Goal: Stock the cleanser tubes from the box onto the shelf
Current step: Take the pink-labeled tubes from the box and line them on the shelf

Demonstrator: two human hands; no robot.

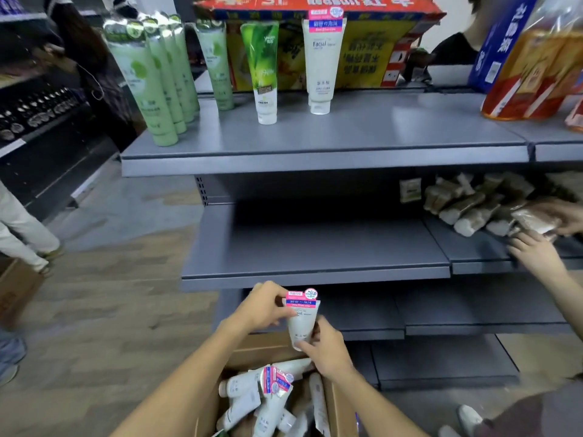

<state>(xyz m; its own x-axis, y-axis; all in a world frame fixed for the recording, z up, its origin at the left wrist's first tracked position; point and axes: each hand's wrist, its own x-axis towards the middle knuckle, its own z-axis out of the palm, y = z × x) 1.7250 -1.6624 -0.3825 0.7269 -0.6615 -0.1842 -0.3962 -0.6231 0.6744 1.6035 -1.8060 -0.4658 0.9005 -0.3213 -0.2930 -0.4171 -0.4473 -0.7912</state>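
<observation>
Only the head view here, so it all comes from that one angle.

Both hands are on one white tube (301,323), held upright just above the box (339,402), cap end down and the pink-and-blue label end up. The left hand (263,307) pinches it near the top, its fingers (285,316) curled round the label end. The right hand (328,350) grips the bottom, with its thumb and fingers wrapped round the cap. So neither hand is loose; both have hold of that same tube.

The box sits low in front of the shelving and holds a jumble of matching tubes (268,395), lying every which way, some across each other.

On the top shelf (325,152) one identical white tube (320,64) already stands on its cap, next to a bright green tube (263,74) and a cluster of pale green tubes (154,86) further left. I'd guess the held one goes beside its twin, where there's bare shelf.

Handling-wise, these look light and squeezy: soft plastic body, stiff flat crimp at the top, hard cap at the bottom. The body probably dents if squeezed hard and could be a bit slick, so I'd hold it around the lower body near the cap and set it down cap first. It's tall on a narrow base, so it may tip if knocked.

Someone else's hand (536,253) is at the middle shelf (315,272) on the right, by some brown packets (473,206).
</observation>
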